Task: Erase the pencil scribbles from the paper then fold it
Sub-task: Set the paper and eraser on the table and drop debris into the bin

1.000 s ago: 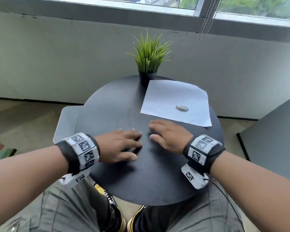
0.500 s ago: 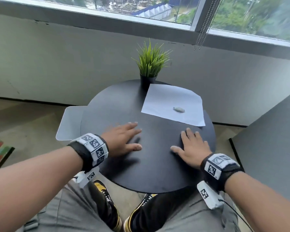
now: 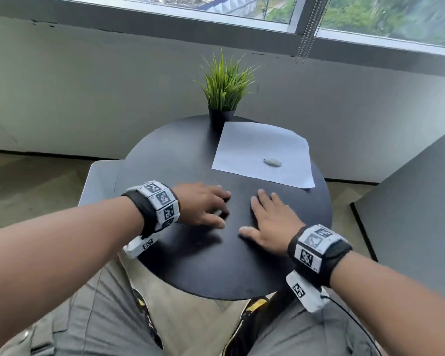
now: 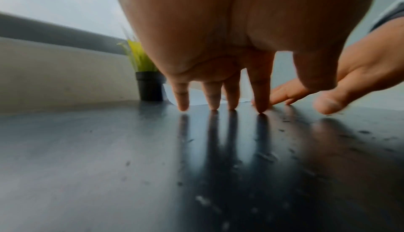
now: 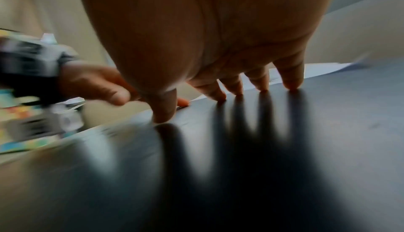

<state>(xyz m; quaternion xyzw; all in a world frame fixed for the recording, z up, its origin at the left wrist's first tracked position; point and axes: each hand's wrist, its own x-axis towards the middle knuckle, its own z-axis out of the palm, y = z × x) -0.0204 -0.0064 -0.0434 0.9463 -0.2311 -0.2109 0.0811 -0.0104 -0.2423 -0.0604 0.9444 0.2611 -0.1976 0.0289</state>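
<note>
Both hands are resting palm-down on the round black surface (image 3: 206, 273): left hand (image 3: 203, 205) and right hand (image 3: 270, 222), fingers (image 4: 260, 95) spread, gripping nothing. Beyond them, paper (image 3: 255, 147) is lying flat, eraser (image 3: 273, 162) sitting on it. Scribbles too faint to make out. Black pot (image 3: 220, 119) is holding a grass plant at the far edge.

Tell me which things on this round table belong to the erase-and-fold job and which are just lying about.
For the job:
- sheet of white paper, flat on the far right of the black round table
- small grey eraser lying on the paper
- left hand and right hand, both flat on the table, holding nothing

Just there:
- potted grass plant at the table's far edge
</note>
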